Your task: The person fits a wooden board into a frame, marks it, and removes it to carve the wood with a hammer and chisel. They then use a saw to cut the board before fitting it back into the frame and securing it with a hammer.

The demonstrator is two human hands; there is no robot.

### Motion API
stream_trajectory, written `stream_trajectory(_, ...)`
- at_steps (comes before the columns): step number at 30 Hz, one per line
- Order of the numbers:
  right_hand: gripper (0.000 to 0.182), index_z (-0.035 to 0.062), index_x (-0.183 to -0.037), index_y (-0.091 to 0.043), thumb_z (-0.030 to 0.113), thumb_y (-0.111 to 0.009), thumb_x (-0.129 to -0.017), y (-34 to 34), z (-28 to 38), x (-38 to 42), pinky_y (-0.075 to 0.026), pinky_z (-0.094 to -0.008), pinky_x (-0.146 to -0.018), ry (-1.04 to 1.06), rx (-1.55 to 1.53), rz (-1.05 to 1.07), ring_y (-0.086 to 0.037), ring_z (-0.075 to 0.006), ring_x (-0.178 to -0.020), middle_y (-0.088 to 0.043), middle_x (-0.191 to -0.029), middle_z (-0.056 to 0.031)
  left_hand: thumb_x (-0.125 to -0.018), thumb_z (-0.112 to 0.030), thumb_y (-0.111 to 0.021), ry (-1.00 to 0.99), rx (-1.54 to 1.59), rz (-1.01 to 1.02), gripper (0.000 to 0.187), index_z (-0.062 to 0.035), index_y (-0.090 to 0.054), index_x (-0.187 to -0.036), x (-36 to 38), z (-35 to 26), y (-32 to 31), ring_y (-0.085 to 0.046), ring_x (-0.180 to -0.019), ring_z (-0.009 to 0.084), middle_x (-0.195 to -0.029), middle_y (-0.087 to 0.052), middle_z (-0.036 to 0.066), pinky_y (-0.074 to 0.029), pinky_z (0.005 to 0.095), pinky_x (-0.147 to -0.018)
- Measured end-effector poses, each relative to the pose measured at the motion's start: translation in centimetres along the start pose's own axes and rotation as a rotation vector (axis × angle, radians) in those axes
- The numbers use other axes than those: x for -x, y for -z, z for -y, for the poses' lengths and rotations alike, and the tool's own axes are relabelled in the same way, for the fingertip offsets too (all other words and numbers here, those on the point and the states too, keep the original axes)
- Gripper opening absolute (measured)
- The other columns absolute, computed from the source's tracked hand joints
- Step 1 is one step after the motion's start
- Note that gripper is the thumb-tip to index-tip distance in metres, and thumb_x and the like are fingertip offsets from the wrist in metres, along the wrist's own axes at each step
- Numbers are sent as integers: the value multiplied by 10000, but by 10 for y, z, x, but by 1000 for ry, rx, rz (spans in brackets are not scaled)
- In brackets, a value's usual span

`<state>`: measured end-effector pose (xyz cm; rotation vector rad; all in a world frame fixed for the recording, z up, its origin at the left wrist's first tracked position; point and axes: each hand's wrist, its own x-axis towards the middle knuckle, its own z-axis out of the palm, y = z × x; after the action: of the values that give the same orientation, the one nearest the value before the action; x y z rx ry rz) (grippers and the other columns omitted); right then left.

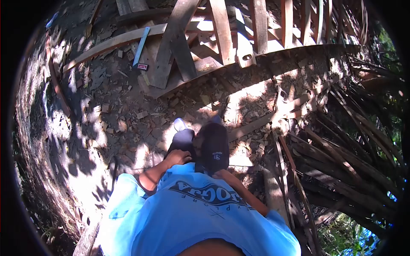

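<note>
My left hand rests on the dark trousers over my left thigh, its fingers lying loosely on the cloth. My right hand is by the hem of the light blue shirt, against the right trouser leg. Its fingers are partly hidden, so I cannot see whether they pinch the cloth. Neither hand shows a tool. Beyond my feet, a pale handsaw-like tool with an oval hole in its end leans among the boards. A light blue strip lies near a small red box.
Several wooden planks lie across a long curved board ahead. Wood chips and dry leaves cover the ground. Stacked dry fronds or slats fill the right side, and a rough trunk-like surface rises at left.
</note>
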<state>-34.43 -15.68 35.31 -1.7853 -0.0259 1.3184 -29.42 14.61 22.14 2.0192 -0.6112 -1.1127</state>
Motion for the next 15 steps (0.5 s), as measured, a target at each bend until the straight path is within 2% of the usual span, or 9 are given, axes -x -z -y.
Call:
stream_trajectory(1, 381, -51, -903, -683, 301, -554, -972, -5, 12, 13, -466, -384, -743, -174, -209, -12, -601, -184, -739, -668, -769, -166, -965, -397, -543, 29, 20, -1, 331, -113, -694, -1042, 2, -6, 6, -665, -881, 425, -898, -710, 192, -509, 522, -838)
stream_trajectory(2, 408, -37, -902, -697, 344, -570, -974, 5, 36, 26, -483, -411, -686, -42, -111, -46, -654, -251, -739, -694, -802, -181, -969, -401, -541, 64, 39, -3, 332, -116, -695, -1039, 3, -23, 13, -665, -874, 429, -887, -709, 195, -507, 530, -834)
stream_trajectory(3, 416, -21, -848, -690, 363, -588, -974, 10, 38, 27, -481, -362, -642, -145, -215, -14, -606, -171, -664, -658, -709, -114, -972, -405, -539, 99, 57, -4, 333, -119, -696, -1036, 4, -33, 18, -665, -867, 433, -876, -708, 199, -506, 537, -829)
stream_trajectory(7, 421, -16, -832, -684, 369, -589, -974, 26, 5, 26, -482, -354, -635, -88, -181, 19, -604, -165, -653, -652, -696, -106, -982, -380, -533, 88, 117, -139, 325, -101, -689, -1042, -6, -18, -1, -658, -891, 431, -949, -711, 178, -498, 533, -835)
stream_trajectory(8, 423, -15, -828, -683, 370, -589, -974, 32, -8, 23, -482, -352, -633, -75, -166, 32, -603, -164, -650, -651, -693, -105, -982, -380, -535, 31, 126, -184, 345, -78, -694, -1037, -8, -22, -1, -659, -936, 414, -1008, -707, 173, -494, 512, -861)
stream_trajectory(11, 427, -12, -816, -678, 375, -590, -974, 52, -45, 25, -483, -346, -628, -46, -135, 84, -601, -160, -641, -647, -684, -99, -974, -387, -542, 159, 188, -132, 366, -64, -704, -1032, -30, -25, -24, -655, -990, 398, -1041, -701, 185, -486, 496, -891)
stream_trajectory(15, 433, -8, -800, -672, 380, -590, -974, 80, -106, 32, -484, -338, -621, -10, -142, 152, -599, -155, -629, -641, -671, -92, -958, -402, -555, 317, 238, -93, 407, -29, -715, -999, -43, -83, -42, -651, -1005, 399, -1031, -700, 216, -482, 487, -903)
